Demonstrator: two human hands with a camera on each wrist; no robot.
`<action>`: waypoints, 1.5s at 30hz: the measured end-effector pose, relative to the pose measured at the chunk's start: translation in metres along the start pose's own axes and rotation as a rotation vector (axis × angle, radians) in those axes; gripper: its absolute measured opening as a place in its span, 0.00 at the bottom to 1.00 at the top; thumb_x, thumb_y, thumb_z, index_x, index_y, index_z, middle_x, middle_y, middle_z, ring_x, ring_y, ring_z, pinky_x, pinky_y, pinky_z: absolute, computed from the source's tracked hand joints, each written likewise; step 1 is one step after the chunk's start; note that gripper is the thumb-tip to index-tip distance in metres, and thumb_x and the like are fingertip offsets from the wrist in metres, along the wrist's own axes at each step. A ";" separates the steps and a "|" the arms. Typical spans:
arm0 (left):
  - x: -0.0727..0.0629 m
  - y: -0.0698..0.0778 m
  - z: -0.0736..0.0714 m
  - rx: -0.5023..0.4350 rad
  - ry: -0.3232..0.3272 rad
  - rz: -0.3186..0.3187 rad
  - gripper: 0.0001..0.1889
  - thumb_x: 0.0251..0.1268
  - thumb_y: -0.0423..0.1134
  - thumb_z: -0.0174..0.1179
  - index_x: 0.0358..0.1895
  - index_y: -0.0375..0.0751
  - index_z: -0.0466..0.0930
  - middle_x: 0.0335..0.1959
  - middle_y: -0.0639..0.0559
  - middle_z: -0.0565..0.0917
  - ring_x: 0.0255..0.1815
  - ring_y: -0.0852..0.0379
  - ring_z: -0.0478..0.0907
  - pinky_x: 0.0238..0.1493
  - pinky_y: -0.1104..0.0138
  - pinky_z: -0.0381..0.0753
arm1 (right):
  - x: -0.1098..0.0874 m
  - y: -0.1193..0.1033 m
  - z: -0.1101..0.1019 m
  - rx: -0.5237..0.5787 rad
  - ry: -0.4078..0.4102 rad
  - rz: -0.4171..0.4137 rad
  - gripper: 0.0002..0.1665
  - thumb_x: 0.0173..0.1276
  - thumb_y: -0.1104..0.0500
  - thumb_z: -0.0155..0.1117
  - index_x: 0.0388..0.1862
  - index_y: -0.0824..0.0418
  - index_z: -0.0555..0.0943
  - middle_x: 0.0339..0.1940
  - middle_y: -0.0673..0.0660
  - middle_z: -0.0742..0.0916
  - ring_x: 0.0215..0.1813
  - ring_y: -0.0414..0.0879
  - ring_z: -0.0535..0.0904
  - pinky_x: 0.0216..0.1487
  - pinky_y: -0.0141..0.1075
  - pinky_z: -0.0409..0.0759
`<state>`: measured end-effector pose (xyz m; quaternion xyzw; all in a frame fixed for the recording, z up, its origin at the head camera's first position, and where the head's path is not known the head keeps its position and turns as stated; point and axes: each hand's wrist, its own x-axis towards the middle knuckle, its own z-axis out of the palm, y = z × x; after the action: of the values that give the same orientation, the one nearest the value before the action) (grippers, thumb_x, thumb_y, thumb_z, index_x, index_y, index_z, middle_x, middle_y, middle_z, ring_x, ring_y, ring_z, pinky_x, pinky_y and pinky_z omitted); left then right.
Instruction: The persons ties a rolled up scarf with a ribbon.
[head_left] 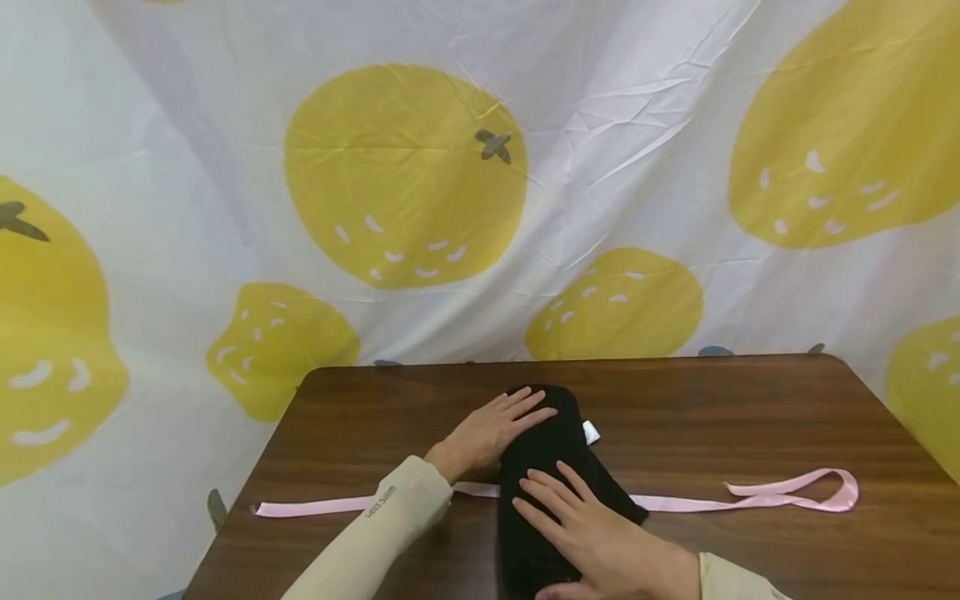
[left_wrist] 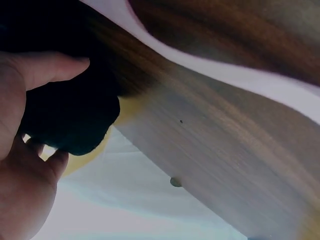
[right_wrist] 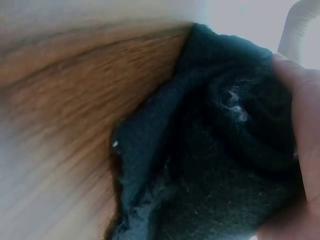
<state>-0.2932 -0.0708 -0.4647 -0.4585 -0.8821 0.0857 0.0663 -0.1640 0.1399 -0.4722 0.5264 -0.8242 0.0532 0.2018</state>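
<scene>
A rolled black piece of fabric (head_left: 543,442) lies lengthwise on the table, a loose flap spreading out on its right. A small white tag (head_left: 591,432) sticks out from that side. My left hand (head_left: 483,433) rests on the far end with extended fingers. On the near part lies my right hand (head_left: 588,521), fingers straight across the top and thumb by the near end. In the right wrist view the fuzzy end of the black fabric (right_wrist: 220,200) shows its coiled layers. A pink ribbon (head_left: 315,507) runs crosswise beneath the roll, its middle hidden.
The brown wooden table (head_left: 360,408) has rounded far corners. At the right, the ribbon's end (head_left: 840,492) curls back in a loop. Behind the table hangs a white curtain (head_left: 225,208) printed with yellow fruit.
</scene>
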 end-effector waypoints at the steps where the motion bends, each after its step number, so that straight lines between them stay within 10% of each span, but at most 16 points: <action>1: 0.000 0.000 0.000 0.003 0.003 0.000 0.53 0.56 0.47 0.73 0.80 0.52 0.47 0.81 0.48 0.50 0.80 0.48 0.48 0.76 0.56 0.56 | 0.000 0.000 0.001 0.010 -0.003 0.002 0.53 0.66 0.26 0.54 0.74 0.63 0.64 0.75 0.64 0.66 0.75 0.58 0.61 0.78 0.45 0.26; 45: -0.011 0.006 0.005 -0.037 0.048 -0.085 0.52 0.60 0.56 0.68 0.80 0.57 0.43 0.81 0.50 0.48 0.81 0.49 0.45 0.75 0.54 0.57 | 0.005 -0.006 0.001 0.033 -0.023 -0.004 0.51 0.66 0.27 0.53 0.75 0.60 0.64 0.74 0.63 0.67 0.75 0.57 0.61 0.76 0.46 0.32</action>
<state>-0.2834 -0.0770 -0.4713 -0.4238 -0.9003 0.0558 0.0824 -0.1612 0.1327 -0.4722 0.5318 -0.8245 0.0605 0.1837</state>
